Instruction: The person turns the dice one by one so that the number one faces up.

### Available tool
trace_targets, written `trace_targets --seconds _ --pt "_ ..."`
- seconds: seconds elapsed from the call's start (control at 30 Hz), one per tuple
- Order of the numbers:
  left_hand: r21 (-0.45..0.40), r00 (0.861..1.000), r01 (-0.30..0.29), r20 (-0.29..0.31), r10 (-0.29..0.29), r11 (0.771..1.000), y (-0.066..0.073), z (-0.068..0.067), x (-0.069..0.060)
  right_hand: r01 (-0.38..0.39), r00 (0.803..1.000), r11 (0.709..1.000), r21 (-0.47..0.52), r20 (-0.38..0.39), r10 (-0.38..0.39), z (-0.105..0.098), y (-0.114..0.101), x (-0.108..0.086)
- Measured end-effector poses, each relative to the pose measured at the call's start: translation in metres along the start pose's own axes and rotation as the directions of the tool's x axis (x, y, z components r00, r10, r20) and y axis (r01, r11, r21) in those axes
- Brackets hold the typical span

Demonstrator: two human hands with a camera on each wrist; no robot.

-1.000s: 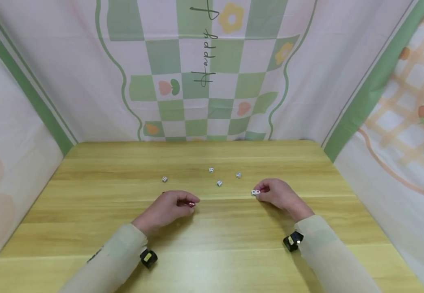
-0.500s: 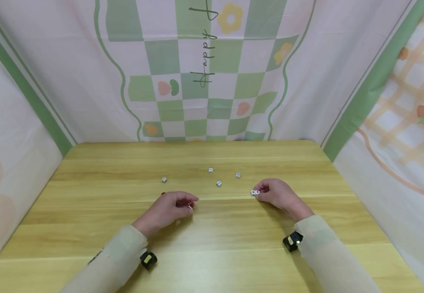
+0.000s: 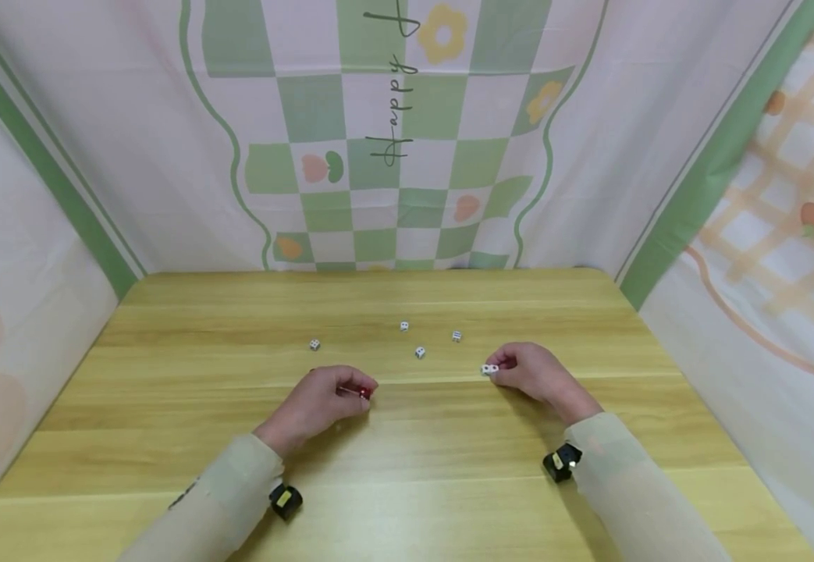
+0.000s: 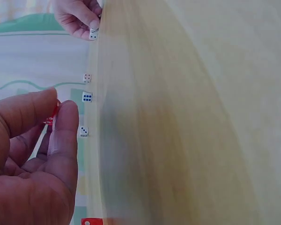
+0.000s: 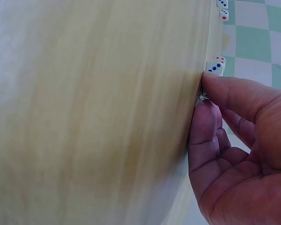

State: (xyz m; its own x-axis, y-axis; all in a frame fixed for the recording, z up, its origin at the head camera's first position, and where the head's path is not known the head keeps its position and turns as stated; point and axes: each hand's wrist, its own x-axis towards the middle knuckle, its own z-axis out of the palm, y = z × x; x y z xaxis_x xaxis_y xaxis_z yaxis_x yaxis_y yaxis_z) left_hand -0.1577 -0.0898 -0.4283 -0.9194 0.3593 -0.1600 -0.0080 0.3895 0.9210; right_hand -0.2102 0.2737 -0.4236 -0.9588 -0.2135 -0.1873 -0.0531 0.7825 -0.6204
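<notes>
My left hand [image 3: 318, 404] pinches a red die [image 3: 365, 393] between thumb and fingertips. In the left wrist view only a sliver of that red die [image 4: 49, 121] shows between the digits. A second red die [image 4: 92, 221] lies on the table, almost wholly hidden behind my left hand in the head view. On the right, my right hand [image 3: 538, 376] holds two white dice [image 3: 489, 370] side by side at the tabletop. The right wrist view shows one white die with blue pips [image 5: 214, 69] just past the fingertips; the fingers cover most of the other.
Beyond the hands, several white dice lie scattered: one at the left [image 3: 314, 344], one at the back [image 3: 404, 325], one in the middle [image 3: 420, 352] and one nearer my right hand [image 3: 456, 336]. A patterned curtain [image 3: 371, 211] borders the wooden table [image 3: 407, 484] behind.
The red die has turned within my left fingers, showing different faces, and that hand has shifted very slightly left. My right hand and the loose white dice stay put.
</notes>
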Motion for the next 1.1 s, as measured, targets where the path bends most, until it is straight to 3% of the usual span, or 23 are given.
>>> trace_targets --seconds 0.73,0.97,1.1 --pt "-0.041 0.999 0.004 -0.043 -0.006 0.999 -0.0025 0.0005 -0.0009 -0.027 1.000 1.000 0.013 0.014 0.027 -0.0007 -0.0010 -0.0006" --pt "-0.091 0.999 0.011 -0.033 -0.014 0.996 -0.0031 0.0001 -0.0027 -0.025 1.000 1.000 0.007 0.013 0.025 -0.0009 -0.0015 -0.0010" --pt "-0.074 0.999 0.008 -0.044 -0.011 0.997 -0.0029 0.0007 -0.0031 -0.022 1.000 1.000 0.003 0.014 0.022 -0.0012 -0.0017 -0.0010"
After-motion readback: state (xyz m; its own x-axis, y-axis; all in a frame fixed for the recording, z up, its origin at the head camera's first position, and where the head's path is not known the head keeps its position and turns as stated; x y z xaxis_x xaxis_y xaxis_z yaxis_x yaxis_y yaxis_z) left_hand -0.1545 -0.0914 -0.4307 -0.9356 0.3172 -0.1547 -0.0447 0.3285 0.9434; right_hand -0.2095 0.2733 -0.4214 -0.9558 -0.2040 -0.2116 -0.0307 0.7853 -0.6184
